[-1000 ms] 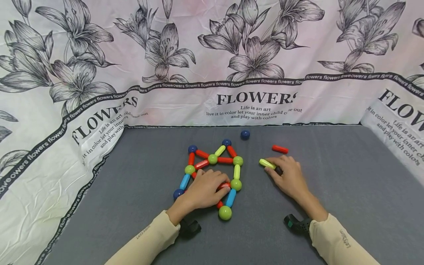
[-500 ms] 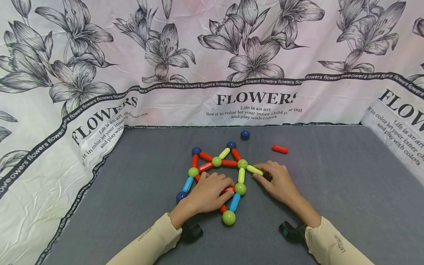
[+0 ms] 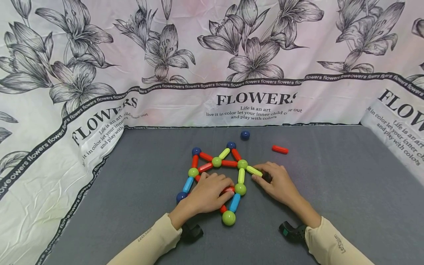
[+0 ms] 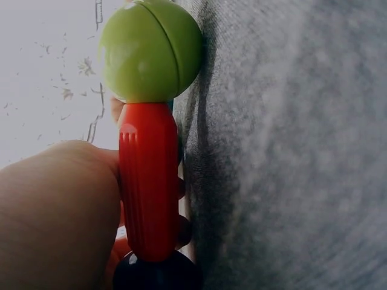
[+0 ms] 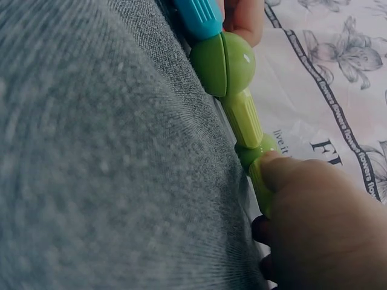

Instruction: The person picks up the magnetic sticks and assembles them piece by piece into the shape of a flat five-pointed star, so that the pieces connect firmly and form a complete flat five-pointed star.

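Note:
On the grey table lies a joined figure of magnetic sticks and balls. My left hand (image 3: 212,192) lies over its middle, thumb and forefinger pinching a red magnetic stick (image 3: 229,189) beside a green ball (image 3: 240,189). The hand hides part of the figure. To the right, my right hand (image 3: 277,182) pinches a yellow-green magnetic stick (image 3: 254,170), whose left end touches the upper right green ball (image 3: 242,164). Something dark shows under the right fingers; I cannot tell what. In the left wrist view, a red stick (image 4: 149,181) joins a green ball (image 4: 151,51) and a dark blue ball (image 4: 156,272).
A loose dark blue ball (image 3: 245,135) sits near the table's back edge. A loose red stick (image 3: 280,149) lies behind my right hand. A flower-printed cloth (image 3: 179,105) hangs behind the grey table (image 3: 347,176).
My right hand has moved left, bringing the yellow-green stick against the figure's green ball. The figure and my left hand have shifted slightly right and nearer; the last half second shows almost no movement.

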A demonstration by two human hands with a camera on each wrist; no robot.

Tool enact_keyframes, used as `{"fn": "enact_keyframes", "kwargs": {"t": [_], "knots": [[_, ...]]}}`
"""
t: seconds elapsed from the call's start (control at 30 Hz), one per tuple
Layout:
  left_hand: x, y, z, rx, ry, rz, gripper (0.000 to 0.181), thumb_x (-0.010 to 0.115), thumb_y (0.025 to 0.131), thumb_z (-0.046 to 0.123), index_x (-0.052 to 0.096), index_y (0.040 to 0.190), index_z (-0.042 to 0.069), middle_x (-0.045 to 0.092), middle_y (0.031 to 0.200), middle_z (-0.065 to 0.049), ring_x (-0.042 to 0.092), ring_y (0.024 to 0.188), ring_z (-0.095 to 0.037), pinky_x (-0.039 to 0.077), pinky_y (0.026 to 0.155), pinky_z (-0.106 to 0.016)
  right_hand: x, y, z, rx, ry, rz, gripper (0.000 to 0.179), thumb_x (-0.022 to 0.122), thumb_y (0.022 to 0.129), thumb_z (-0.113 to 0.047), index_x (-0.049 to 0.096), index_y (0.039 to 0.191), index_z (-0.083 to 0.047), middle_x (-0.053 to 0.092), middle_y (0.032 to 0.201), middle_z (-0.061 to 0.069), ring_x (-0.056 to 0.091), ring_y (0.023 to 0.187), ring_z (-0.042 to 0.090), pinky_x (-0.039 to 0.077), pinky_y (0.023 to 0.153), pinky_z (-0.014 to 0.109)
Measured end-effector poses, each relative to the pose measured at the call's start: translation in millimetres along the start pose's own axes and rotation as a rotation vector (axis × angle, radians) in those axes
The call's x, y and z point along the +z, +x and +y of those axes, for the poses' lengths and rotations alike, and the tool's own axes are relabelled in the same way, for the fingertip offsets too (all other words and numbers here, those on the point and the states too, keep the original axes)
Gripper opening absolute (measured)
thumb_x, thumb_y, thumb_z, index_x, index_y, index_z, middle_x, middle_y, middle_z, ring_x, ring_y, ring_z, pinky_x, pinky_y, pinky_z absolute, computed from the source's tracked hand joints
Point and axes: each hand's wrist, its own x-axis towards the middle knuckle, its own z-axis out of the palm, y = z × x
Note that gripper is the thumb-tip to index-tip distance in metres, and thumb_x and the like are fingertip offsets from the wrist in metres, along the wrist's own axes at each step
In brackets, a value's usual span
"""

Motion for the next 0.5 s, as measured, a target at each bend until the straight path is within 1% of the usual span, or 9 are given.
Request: {"fn": "enact_keyframes", "kwargs": {"t": [0.07, 0.13, 0.23, 0.3, 0.33, 0.4, 0.43, 0.5], "knots": [[-0.3, -0.2, 0.4, -0.003, -0.005, -0.004, 0.027, 0.053, 0.105, 0.041, 0.068, 0.121, 0.025, 0.067, 0.104, 0.009, 0.053, 0.091, -0.011, 0.038, 0.094, -0.042, 0.1, 0.6, 0.6, 0.01, 0.006, 0.026, 0.022, 0.077, 0.091, -0.018, 0.076, 0.112, -0.012, 0.062, 0.078, -0.007, 0.048, 0.069, 0.003, 0.034, 0.07, 0.028], [-0.4, -0.4, 0.5, -0.006, -0.008, -0.005, 0.027, 0.054, 0.105, 0.041, 0.068, 0.121, 0.025, 0.067, 0.105, 0.009, 0.053, 0.091, -0.011, 0.038, 0.094, -0.042, 0.2, 1.4, 1.6, 0.036, 0.015, 0.077, 0.019, 0.076, 0.092, -0.016, 0.076, 0.109, -0.008, 0.063, 0.075, -0.005, 0.049, 0.066, 0.002, 0.038, 0.068, 0.026], [-0.4, -0.6, 0.6, -0.007, -0.014, -0.005, 0.027, 0.054, 0.105, 0.04, 0.068, 0.122, 0.024, 0.067, 0.106, 0.008, 0.053, 0.092, -0.011, 0.038, 0.094, -0.042, -0.6, 2.8, 4.3, 0.105, 0.031, 0.19, 0.013, 0.074, 0.092, -0.012, 0.076, 0.103, -0.005, 0.063, 0.071, -0.001, 0.049, 0.062, 0.003, 0.04, 0.062, 0.022], [-0.5, -0.8, 0.6, -0.007, -0.017, -0.005, 0.027, 0.054, 0.105, 0.04, 0.068, 0.122, 0.024, 0.067, 0.106, 0.008, 0.053, 0.092, -0.011, 0.038, 0.094, -0.042, -2.0, 3.9, 7.1, 0.154, 0.019, 0.274, 0.009, 0.075, 0.091, -0.011, 0.076, 0.098, -0.005, 0.063, 0.071, 0.002, 0.05, 0.064, 0.008, 0.036, 0.067, 0.024], [-0.6, -0.8, 0.6, -0.007, -0.019, -0.005, 0.027, 0.054, 0.105, 0.04, 0.068, 0.122, 0.024, 0.067, 0.106, 0.008, 0.053, 0.092, -0.011, 0.038, 0.094, -0.042, -3.0, 4.5, 8.7, 0.174, 0.009, 0.314, 0.008, 0.075, 0.09, -0.011, 0.076, 0.096, -0.005, 0.064, 0.072, 0.005, 0.051, 0.066, 0.012, 0.035, 0.07, 0.026], [-0.8, -0.8, 0.6, -0.007, -0.018, -0.004, 0.027, 0.054, 0.105, 0.04, 0.068, 0.122, 0.024, 0.067, 0.105, 0.008, 0.053, 0.092, -0.011, 0.038, 0.094, -0.041, -5.5, 5.1, 11.9, 0.206, -0.032, 0.378, 0.009, 0.076, 0.089, -0.01, 0.075, 0.095, -0.004, 0.065, 0.079, 0.011, 0.052, 0.074, 0.022, 0.031, 0.076, 0.037], [-0.9, -0.7, 0.5, -0.006, -0.019, -0.004, 0.027, 0.054, 0.105, 0.04, 0.068, 0.121, 0.025, 0.067, 0.105, 0.008, 0.053, 0.092, -0.011, 0.038, 0.094, -0.041, -7.0, 5.3, 13.8, 0.22, -0.054, 0.4, 0.011, 0.076, 0.088, -0.01, 0.074, 0.096, -0.003, 0.065, 0.085, 0.014, 0.051, 0.08, 0.028, 0.028, 0.077, 0.043], [-1.0, -0.5, 0.4, -0.005, -0.019, -0.003, 0.026, 0.054, 0.105, 0.04, 0.068, 0.121, 0.025, 0.066, 0.104, 0.009, 0.052, 0.091, -0.01, 0.037, 0.093, -0.04, -10.3, 5.1, 16.8, 0.247, -0.087, 0.412, 0.021, 0.076, 0.087, -0.01, 0.072, 0.105, 0.0, 0.063, 0.099, 0.021, 0.048, 0.092, 0.038, 0.025, 0.078, 0.052]]}}
